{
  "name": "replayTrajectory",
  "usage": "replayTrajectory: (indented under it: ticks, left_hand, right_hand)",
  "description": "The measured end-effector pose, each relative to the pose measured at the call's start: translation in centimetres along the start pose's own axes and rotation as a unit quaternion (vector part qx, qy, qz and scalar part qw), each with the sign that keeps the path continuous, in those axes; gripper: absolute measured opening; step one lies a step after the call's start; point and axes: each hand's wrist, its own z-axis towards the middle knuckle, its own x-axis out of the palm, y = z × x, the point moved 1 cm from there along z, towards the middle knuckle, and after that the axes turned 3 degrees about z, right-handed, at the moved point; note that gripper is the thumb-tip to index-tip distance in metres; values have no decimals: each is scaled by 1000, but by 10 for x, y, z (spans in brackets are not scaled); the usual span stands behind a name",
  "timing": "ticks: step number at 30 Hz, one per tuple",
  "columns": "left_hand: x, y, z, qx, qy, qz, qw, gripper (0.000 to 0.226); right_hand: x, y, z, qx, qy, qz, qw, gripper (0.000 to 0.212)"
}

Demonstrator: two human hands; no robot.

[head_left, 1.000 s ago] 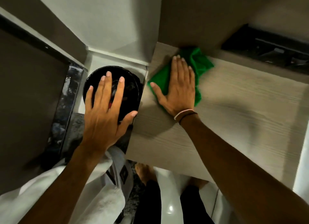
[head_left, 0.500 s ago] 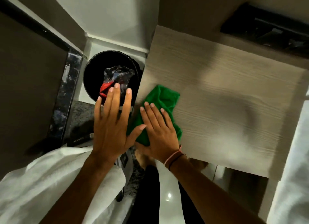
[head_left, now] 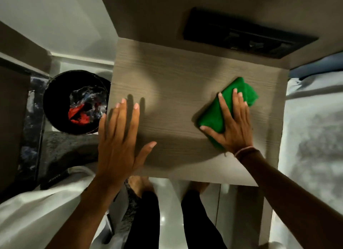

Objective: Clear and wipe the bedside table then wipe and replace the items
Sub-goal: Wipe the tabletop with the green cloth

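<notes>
On the bedside table | wiping step | my right hand presses flat on the green cloth, left hand spread empty | next: sweep the unwiped middle.

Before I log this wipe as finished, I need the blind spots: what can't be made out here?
- Head view: tabletop under the green cloth and right hand is covered.
- Left hand: touching or hovering, unclear.
- Bin contents: crumpled, unidentifiable.
- Black wall panel: blurred.
- Removed items: not in view.
</notes>
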Motion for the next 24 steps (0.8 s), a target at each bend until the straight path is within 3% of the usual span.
replayTrajectory:
  ticks: [4, 9, 12, 19, 24]
  left_hand:
    - [0, 3, 16, -20, -29, -4, 999, 86]
    - [-11, 34, 15, -36, -54, 13, 998, 85]
    - [-19, 59, 6, -60, -46, 12, 997, 85]
    - [-29, 77, -8, -48, -24, 7, 999, 86]
    - [-23, 52, 3, 20, -43, 23, 999, 79]
  right_hand:
    - [8, 56, 32, -13, -35, 15, 999, 108]
    - [29, 180, 53, -144, 3, 70, 987, 106]
    - [33, 221, 62, -180, 7, 80, 980, 106]
    - [23, 198, 62, -277, 45, 74, 957, 103]
    - [4, 152, 17, -181, 0, 102, 978, 90]
